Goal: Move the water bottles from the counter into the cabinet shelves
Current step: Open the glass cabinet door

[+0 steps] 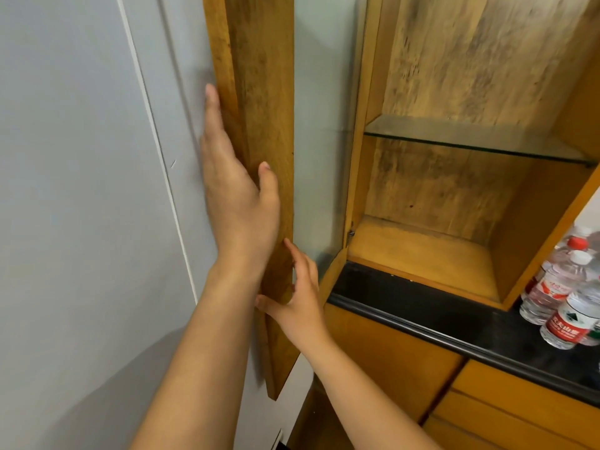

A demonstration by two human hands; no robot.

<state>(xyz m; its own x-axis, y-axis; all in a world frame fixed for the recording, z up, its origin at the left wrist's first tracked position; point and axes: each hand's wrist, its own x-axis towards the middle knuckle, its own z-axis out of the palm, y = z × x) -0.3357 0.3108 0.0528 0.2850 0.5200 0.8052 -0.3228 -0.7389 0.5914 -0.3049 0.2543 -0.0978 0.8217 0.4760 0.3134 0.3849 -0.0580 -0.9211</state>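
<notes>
Clear water bottles [565, 297], red labels, white and red caps, on black counter [454, 323]; both hands [240, 190] flat, fingers straight, on open cabinet door [259, 92]

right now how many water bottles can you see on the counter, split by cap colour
White-capped bottles: 2 clearly in view
Red-capped bottles: 1
Total: 3 countable on the black counter; more seem packed behind at the frame's right edge, but they are cut off. The cabinet shelves hold none.
</notes>
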